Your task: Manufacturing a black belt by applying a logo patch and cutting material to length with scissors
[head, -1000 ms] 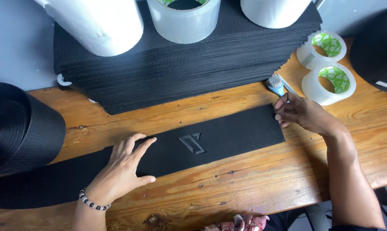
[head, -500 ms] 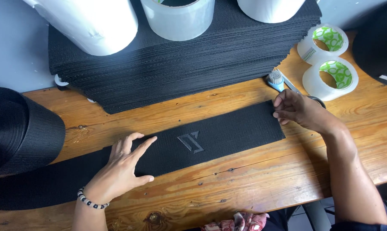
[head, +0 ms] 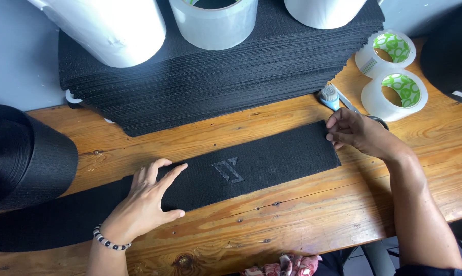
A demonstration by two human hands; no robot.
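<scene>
1. The fingers (head: 162, 176) of my left hand (head: 144, 204) lie spread and flat, gripping nothing, pressing down on the black strip (head: 251, 166) near its middle.
2. The fingers (head: 338, 128) of my right hand (head: 361, 135) are curled at the strip's right end, their tips on its edge; I cannot tell whether they pinch that edge or only rest on it.
3. The strip lies flat along the wooden desk (head: 302, 220), running from the right hand leftward under my left palm toward the black roll (head: 21, 158). A raised angular emblem (head: 227, 169) sits between my hands.
4. To do this step well, I judge the left palm should keep the webbing pinned flat while the right hand works the end square, so the strip does not creep or buckle.
5. Just behind the right fingers lie a small blue-handled brush (head: 329, 95) and the handles of what seem to be scissors (head: 361, 112), partly hidden by that hand.
6. Farther back, a tall stack of black sheets (head: 226, 76) carries white rolls (head: 113, 28) and a clear tape roll (head: 214, 23); two tape rolls with green cores (head: 394, 76) stand at the right.
7. Hard to make out: where the strip joins the roll, the dark object cut off at the right border, and the patterned cloth at the bottom edge.
</scene>
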